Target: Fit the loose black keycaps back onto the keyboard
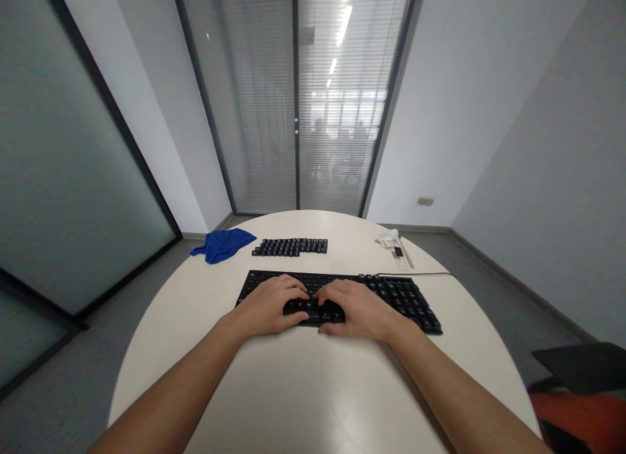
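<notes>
A black computer keyboard (pixel 408 302) lies on the white round table (pixel 288 389) in front of me. My left hand (pixel 268 304) rests on its left and middle part, fingers curved over the keys and thumb held apart near the front edge. My right hand (pixel 359 309) sits close beside it over the middle, its fingers bent onto the keys and its thumb at the front edge. Neither hand visibly holds anything; both hide part of the keyboard. Behind the keyboard, loose black keycaps (pixel 291 247) are set out in rows.
A crumpled blue cloth (pixel 222 245) lies at the back left. At the back right are a crumpled white item (pixel 388 239), a small black piece and a pale stick (pixel 406 253). The keyboard's cable (pixel 415 273) runs off the right edge. A red-seated chair (pixel 581 418) stands at right.
</notes>
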`<state>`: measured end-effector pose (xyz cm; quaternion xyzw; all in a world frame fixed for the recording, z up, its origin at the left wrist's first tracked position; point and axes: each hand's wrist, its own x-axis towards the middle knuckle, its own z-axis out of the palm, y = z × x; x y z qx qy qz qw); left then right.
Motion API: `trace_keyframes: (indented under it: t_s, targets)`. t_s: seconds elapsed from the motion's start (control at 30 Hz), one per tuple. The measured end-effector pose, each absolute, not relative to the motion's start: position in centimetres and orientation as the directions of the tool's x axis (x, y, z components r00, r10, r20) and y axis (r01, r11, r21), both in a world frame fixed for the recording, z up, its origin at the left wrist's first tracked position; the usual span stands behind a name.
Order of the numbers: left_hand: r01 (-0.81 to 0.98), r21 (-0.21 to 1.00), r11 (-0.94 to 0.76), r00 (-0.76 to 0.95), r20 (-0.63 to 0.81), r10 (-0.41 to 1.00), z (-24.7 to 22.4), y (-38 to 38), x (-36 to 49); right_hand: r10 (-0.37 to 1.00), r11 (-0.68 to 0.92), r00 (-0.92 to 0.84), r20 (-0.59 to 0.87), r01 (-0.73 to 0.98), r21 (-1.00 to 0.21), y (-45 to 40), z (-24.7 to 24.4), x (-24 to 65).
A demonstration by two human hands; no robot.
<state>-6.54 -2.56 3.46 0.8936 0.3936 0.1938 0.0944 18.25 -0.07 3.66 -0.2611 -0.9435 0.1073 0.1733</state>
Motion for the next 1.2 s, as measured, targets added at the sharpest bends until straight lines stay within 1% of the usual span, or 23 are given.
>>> trace_keyframes:
  t_s: [0.2,0.4,0.7,0.93,1.2]
  targets:
    - [0.668,0.318,-0.672,0.621,0.26,0.74,3.2,-2.5,-6.5,0.51,0.855,-0.823,0.251,0.451,-0.257,-0.1,3.5,18.2]
    - [0.64,0.352,-0.683,0.631,0.268,0.728,2.9,-2.5,-6.5,0.501,0.859,-0.824,0.264,0.438,-0.265,-0.2,3.6,18.0]
    - [0.618,0.37,-0.694,0.631,0.294,0.718,1.8,-1.9,-6.8,0.48,0.872,-0.827,0.291,0.415,-0.26,-0.3,3.7,17.7]
    - [0.638,0.384,-0.668,0.626,0.248,0.74,2.6,-2.0,-6.5,0.474,0.878,-0.827,0.301,0.416,-0.238,-0.3,3.7,17.4]
    - [0.641,0.406,-0.651,0.611,0.242,0.754,2.5,-1.7,-6.6,0.474,0.88,-0.825,0.308,0.43,-0.202,-0.3,3.6,17.4]
